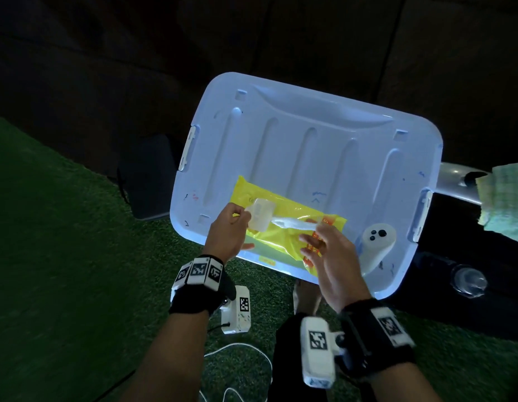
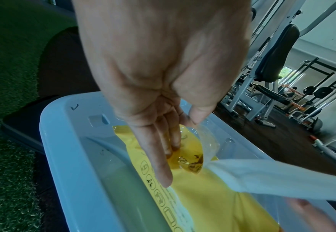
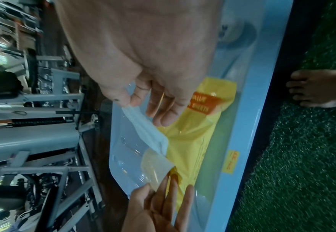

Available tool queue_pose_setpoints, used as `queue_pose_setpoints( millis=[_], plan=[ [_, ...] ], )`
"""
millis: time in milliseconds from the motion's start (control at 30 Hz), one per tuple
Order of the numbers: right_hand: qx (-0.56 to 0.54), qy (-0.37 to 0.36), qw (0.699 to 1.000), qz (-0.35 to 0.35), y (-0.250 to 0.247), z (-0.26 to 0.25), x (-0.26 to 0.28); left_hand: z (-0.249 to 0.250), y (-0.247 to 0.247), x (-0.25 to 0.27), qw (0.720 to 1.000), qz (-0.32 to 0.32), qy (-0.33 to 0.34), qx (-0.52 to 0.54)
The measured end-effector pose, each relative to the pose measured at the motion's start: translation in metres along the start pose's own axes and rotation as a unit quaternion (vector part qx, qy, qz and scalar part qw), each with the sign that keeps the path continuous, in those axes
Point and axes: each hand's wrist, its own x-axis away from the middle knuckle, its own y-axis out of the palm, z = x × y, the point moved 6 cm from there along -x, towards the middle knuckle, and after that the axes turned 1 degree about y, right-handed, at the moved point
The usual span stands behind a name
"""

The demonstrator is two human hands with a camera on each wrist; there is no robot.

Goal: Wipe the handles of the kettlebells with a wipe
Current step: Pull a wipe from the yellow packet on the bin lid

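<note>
Lid [image 1: 310, 134]: pale blue ribbed plastic.
Pack [image 1: 269, 242]: crinkly yellow film on the lid.
Left hand [image 1: 225, 230]: fingers pressing pack, thumb pinching clear flap [image 1: 259, 214].
Right hand [image 1: 333, 256]: pinching limp white wipe [image 1: 292, 223].

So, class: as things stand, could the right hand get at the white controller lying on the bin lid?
Probably yes: the controller lies uncovered just beside the right hand, but that hand is pinching a wipe.

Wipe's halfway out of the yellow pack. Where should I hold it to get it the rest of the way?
Keep the right hand pinching the wipe at its free end, thumb against forefinger, and draw away from the pack's opening along the stretched sheet. The left hand pins the yellow pack and holds its flap back, so the pack probably stays put.
</note>
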Motion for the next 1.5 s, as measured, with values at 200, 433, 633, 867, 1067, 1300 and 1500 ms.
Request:
queue_pose_setpoints(
  millis=[200, 433, 633, 867, 1067, 1300, 1500],
  plan=[
    [-0.02, -0.146, 0.989, 0.019, -0.017, -0.034, 0.026, -0.003, 0.001, 0.001, 1.0, 0.004, 0.004, -0.005],
    [0.402, -0.304, 0.863, 0.042, 0.017, 0.003, -0.025, -0.002, 0.005, 0.005, 0.998, -0.001, 0.041, -0.054],
    [0.495, -0.39, 0.769, 0.104, 0.034, -0.007, -0.033, 0.003, 0.012, 0.015, 0.987, 0.012, 0.117, -0.112],
    [0.335, -0.252, 0.9, 0.121, -0.032, -0.02, -0.033, 0.008, 0.062, 0.039, 0.897, 0.011, 0.357, -0.26],
    [0.205, -0.169, 0.953, 0.145, -0.071, -0.022, -0.024, -0.026, 0.107, 0.037, 0.79, 0.021, 0.308, -0.53],
    [0.188, -0.203, 0.954, 0.116, -0.095, -0.036, -0.005, -0.018, 0.116, 0.043, 0.78, -0.009, 0.227, -0.583],
    [0.072, -0.226, 0.965, 0.11, -0.192, -0.056, 0.046, 0.024, 0.156, 0.112, 0.789, -0.045, 0.346, -0.505]
  ],
)
